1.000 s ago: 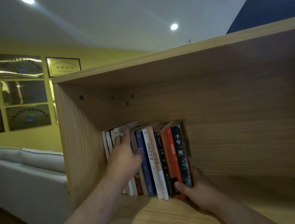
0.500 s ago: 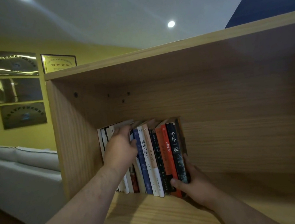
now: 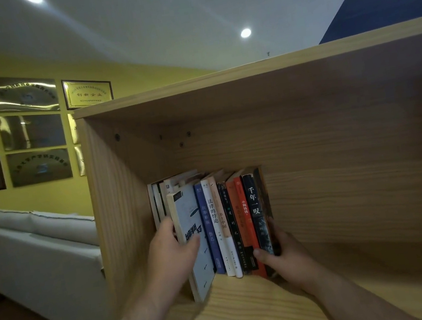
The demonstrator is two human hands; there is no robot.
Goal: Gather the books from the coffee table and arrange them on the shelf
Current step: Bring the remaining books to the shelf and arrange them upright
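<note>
At the left end of the row of books (image 3: 230, 225), the grip of the left hand (image 3: 173, 254) is closed on a pale book (image 3: 186, 217). The thumb is laid across its front cover and the other fingers are hidden behind it. This book is held forward of the row and slightly tilted, with its cover turned toward the camera.

At the right end of the row, the grip of the right hand (image 3: 285, 256) is closed on a black book (image 3: 257, 215). The thumb is pressed against the foot of the spines and the fingers are wrapped round the outer cover.

Between the two hands the row is stood upright, spines outward, on the wooden shelf (image 3: 252, 306), near its left wall. Left of the row, beyond that wall, a white sofa (image 3: 41, 251) can be seen. Framed plaques (image 3: 32, 130) are hung above it on a yellow wall.
</note>
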